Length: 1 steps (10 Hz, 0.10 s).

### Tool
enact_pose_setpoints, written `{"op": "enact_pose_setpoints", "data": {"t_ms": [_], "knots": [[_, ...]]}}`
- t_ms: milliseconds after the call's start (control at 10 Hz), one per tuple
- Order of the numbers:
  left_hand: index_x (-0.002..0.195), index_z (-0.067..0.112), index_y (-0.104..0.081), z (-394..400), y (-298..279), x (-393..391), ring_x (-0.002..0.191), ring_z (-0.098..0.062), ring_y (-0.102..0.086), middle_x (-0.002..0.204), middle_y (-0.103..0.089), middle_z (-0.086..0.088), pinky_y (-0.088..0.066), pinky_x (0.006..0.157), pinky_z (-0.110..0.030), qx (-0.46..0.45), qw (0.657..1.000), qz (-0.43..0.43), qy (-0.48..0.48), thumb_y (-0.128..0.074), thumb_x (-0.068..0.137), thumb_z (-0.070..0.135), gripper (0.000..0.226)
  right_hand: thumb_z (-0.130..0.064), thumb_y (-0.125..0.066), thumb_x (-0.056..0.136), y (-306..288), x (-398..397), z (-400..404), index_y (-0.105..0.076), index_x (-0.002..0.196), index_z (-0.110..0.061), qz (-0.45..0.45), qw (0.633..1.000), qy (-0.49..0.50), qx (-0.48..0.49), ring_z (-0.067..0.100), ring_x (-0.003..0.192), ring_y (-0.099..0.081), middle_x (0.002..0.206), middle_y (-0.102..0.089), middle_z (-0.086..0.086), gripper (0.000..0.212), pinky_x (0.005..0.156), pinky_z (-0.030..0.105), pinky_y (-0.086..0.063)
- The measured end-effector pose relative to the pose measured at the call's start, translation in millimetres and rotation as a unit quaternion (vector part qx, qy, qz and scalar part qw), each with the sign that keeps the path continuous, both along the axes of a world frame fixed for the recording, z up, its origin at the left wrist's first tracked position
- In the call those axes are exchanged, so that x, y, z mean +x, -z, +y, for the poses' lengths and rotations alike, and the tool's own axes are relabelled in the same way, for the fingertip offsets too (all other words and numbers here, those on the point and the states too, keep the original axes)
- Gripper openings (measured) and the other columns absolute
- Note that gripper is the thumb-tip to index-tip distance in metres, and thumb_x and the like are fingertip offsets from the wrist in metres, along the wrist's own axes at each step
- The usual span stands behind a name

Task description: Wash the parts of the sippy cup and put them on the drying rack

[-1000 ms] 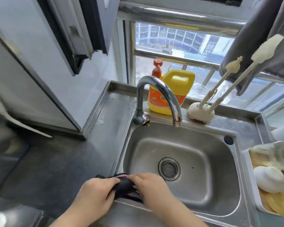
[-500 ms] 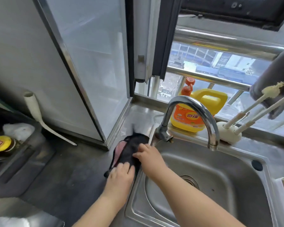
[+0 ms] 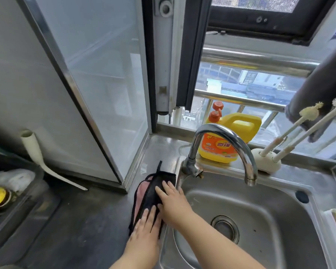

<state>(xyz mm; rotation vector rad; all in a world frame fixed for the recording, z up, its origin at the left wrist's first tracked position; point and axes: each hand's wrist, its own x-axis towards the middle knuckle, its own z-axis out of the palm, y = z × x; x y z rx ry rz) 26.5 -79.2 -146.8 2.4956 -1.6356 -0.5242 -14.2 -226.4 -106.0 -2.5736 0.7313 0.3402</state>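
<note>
While both the left hand [image 3: 144, 226] and right hand [image 3: 173, 200] press flat, fingers straight, gripping nothing, on the black cloth [image 3: 149, 193] under them, washing looks finished; next probably just lifting off.

Daylight came through a window [image 3: 244, 88] behind the sink [image 3: 279, 220], crossed by steel rails [image 3: 241, 100], with city buildings outside. A dark frame [image 3: 190, 55] stood left of it, then a frosted glass panel [image 3: 105, 74]. The steel worktop [image 3: 76, 230] looked dull grey.
</note>
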Motion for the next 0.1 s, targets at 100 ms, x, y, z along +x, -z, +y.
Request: {"op": "enact_pose_setpoints", "data": {"t_ms": [100], "knots": [[0.143,0.023,-0.041,-11.8,-31.4,11.2,0.144,-0.012,-0.02,0.158,-0.014,0.004,-0.023,0.113,-0.027,-0.036,0.997,0.043,-0.052,-0.037,0.098,0.036,0.048,-0.017,-0.043,0.097,-22.6,-19.2,5.0,-0.03,0.148,-0.018,-0.088,0.994,0.048,0.039,0.02,0.143,-0.022,0.155,-0.025,0.004,0.053,0.116,0.029,-0.016]]}}
